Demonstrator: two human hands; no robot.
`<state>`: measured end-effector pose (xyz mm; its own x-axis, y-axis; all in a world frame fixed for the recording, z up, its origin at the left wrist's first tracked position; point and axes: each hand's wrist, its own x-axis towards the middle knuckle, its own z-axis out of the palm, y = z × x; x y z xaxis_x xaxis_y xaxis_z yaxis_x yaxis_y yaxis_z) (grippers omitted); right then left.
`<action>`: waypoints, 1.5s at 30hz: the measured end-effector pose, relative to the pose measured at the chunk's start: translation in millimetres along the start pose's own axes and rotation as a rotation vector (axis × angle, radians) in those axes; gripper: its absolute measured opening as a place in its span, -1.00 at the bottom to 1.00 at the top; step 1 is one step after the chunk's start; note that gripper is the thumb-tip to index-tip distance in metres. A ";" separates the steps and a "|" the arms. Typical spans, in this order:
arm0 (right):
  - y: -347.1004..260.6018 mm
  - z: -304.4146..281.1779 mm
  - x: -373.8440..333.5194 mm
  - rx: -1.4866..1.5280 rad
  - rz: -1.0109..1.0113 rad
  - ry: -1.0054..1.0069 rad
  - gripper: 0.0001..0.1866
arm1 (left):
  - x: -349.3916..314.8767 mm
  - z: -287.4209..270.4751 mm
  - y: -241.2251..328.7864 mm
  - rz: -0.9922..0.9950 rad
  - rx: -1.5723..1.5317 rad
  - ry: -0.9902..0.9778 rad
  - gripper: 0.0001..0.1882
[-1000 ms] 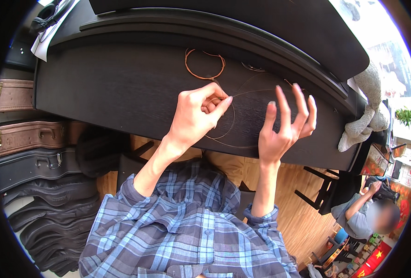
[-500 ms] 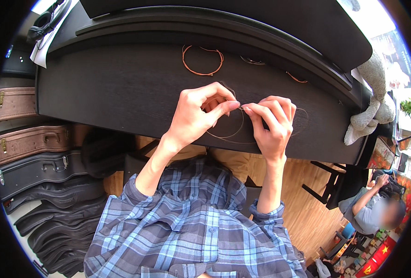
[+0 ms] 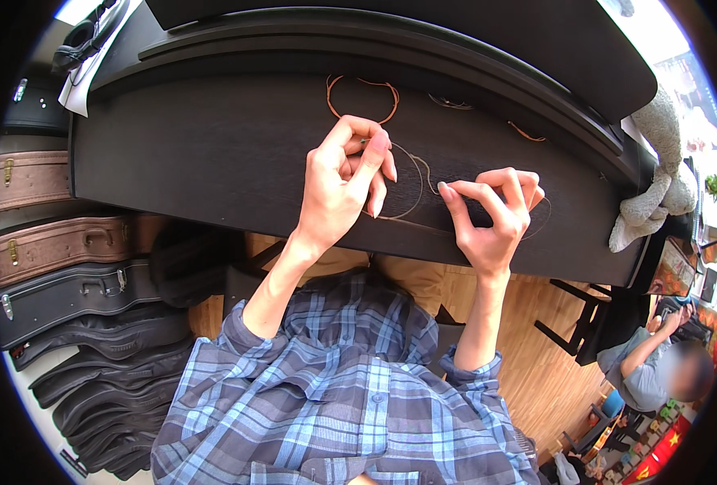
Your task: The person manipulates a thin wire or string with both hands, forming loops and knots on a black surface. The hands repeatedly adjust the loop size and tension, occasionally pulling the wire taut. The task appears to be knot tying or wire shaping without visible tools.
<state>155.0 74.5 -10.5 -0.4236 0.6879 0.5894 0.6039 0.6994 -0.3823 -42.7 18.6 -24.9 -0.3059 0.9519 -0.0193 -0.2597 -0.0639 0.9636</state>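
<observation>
A thin metal guitar string [image 3: 422,179] hangs in a loose loop between my two hands, above the dark board. My left hand [image 3: 338,182] pinches it between thumb and forefinger, near a tiny green bead [image 3: 364,141]. Lower and to the right, my right hand [image 3: 492,217] has its thumb and forefinger closed on the string's wavy part. A fine arc of string also curves out beyond the right hand's outer side. Behind the left fingertips lies a coiled copper-coloured string [image 3: 397,100], partly hidden by that hand.
A small silvery string bundle [image 3: 450,103] and a short copper-coloured piece [image 3: 525,132] lie near the raised black ledge [image 3: 358,58]. A grey plush toy [image 3: 645,202] sits at the right end. Instrument cases [image 3: 59,250] are stacked at left. Another person [image 3: 637,364] sits far right.
My hands have moved apart from their meeting point. The left went up and left, the right slightly right and down, and the string now spans the gap between them.
</observation>
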 end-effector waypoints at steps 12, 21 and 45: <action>5.3 7.4 -2.3 -0.049 0.055 0.062 -0.84 | -1.3 -1.1 3.5 0.017 -0.050 0.008 -0.75; 19.5 8.1 -5.7 0.318 0.465 0.489 -0.87 | -0.5 -3.1 5.4 0.023 -0.047 0.003 -0.74; -11.9 13.8 -9.4 0.268 0.192 0.182 -0.53 | -0.8 -5.0 2.3 0.062 -0.181 -0.032 -0.74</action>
<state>142.5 62.3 -21.3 -0.1783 0.7828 0.5962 0.4521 0.6034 -0.6570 -47.6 16.3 -24.1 -0.2975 0.9534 0.0504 -0.4023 -0.1731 0.8990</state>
